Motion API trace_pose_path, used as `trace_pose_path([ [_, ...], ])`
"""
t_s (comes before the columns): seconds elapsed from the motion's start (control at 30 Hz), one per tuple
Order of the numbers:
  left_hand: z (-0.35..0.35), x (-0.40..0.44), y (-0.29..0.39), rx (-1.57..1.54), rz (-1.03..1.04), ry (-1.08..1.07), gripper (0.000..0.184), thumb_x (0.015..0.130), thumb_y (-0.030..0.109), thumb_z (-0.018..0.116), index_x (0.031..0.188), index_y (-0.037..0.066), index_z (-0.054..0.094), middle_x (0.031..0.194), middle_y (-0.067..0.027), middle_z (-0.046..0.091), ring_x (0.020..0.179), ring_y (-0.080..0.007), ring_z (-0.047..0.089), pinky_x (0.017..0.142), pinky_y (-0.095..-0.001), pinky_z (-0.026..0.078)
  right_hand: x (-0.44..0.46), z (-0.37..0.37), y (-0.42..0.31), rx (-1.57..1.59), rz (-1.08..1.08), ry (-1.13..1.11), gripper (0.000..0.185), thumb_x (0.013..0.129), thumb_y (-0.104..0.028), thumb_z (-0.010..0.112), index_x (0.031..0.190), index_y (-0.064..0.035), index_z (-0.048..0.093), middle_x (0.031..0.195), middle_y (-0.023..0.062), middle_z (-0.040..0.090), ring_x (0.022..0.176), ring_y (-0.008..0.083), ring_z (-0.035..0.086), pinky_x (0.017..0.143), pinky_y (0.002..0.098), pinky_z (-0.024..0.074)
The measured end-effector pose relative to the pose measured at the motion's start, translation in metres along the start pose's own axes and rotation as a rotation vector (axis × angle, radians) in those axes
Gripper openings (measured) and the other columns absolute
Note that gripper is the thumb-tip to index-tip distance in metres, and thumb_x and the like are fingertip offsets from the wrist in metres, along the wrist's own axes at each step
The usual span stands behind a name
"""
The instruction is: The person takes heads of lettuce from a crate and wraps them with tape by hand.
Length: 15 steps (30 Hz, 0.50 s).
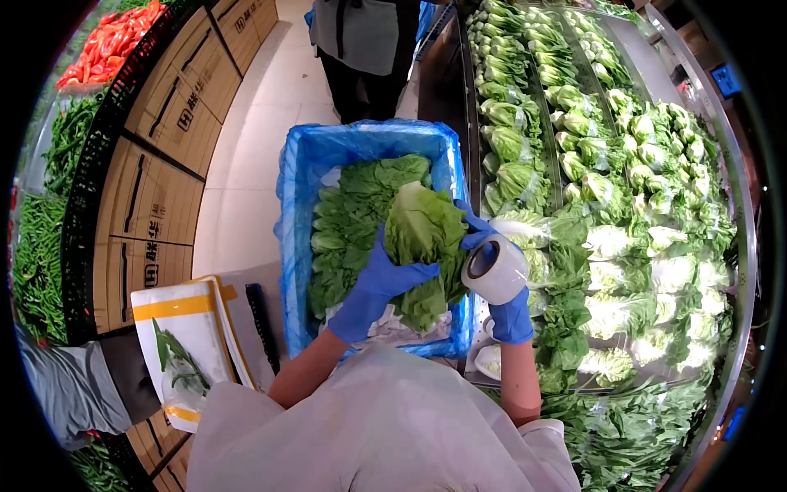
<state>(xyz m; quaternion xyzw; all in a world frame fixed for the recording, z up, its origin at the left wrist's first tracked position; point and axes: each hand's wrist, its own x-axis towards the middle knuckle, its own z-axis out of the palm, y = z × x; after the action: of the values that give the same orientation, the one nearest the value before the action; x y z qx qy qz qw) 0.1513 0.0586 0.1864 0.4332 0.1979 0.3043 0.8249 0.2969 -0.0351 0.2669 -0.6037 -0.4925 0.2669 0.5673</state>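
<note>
A head of green lettuce (pixel 422 225) is raised above a crate (pixel 288 213) lined with blue plastic. My left hand (pixel 381 283), in a blue glove, grips its lower left side with the thumb across the leaves. A wide roll of clear tape (pixel 502 275) sits in my right hand (pixel 512 316), also gloved in blue. The fingertips of that hand touch the lettuce's right side, while the roll hides the palm. More lettuce heads (pixel 340 221) fill the crate underneath, with crumpled white paper (pixel 393 328) at its near end.
Right of the crate stands a sloped display (pixel 553 172) with rows of leafy greens and cabbages. At left are a white foam box (pixel 176 303), another person's sleeve (pixel 74 385), wooden cabinets (pixel 168 197) and red peppers (pixel 111 45). A person (pixel 369 49) stands beyond the crate.
</note>
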Motion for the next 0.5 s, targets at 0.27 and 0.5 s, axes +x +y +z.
trace_pose_path([
  [0.27,0.02,-0.017,0.053,0.161,-0.294,0.188,0.09,0.071,0.014,0.072,0.135,-0.001,0.012,0.118,-0.0129,0.048,0.105,-0.0198,0.051,0.091,-0.0303,0.042,-0.008,-0.012,-0.013,-0.295,-0.095,0.296,0.011,0.072,0.003,0.053,0.081,-0.0028,0.049,0.104,0.0159,0.061,0.083,0.021,0.061,0.072,0.0283,0.0487],
  [0.5,-0.004,-0.026,0.017,0.045,-0.08,0.022,0.053,0.095,0.037,0.031,0.137,0.007,0.018,0.131,-0.0056,0.037,0.116,-0.0145,0.042,0.097,-0.0299,0.037,-0.013,0.001,-0.057,-0.149,0.089,0.124,0.05,0.089,-0.047,0.042,0.085,0.0016,0.051,0.104,0.0189,0.058,0.095,0.027,0.057,0.085,0.0363,0.044],
])
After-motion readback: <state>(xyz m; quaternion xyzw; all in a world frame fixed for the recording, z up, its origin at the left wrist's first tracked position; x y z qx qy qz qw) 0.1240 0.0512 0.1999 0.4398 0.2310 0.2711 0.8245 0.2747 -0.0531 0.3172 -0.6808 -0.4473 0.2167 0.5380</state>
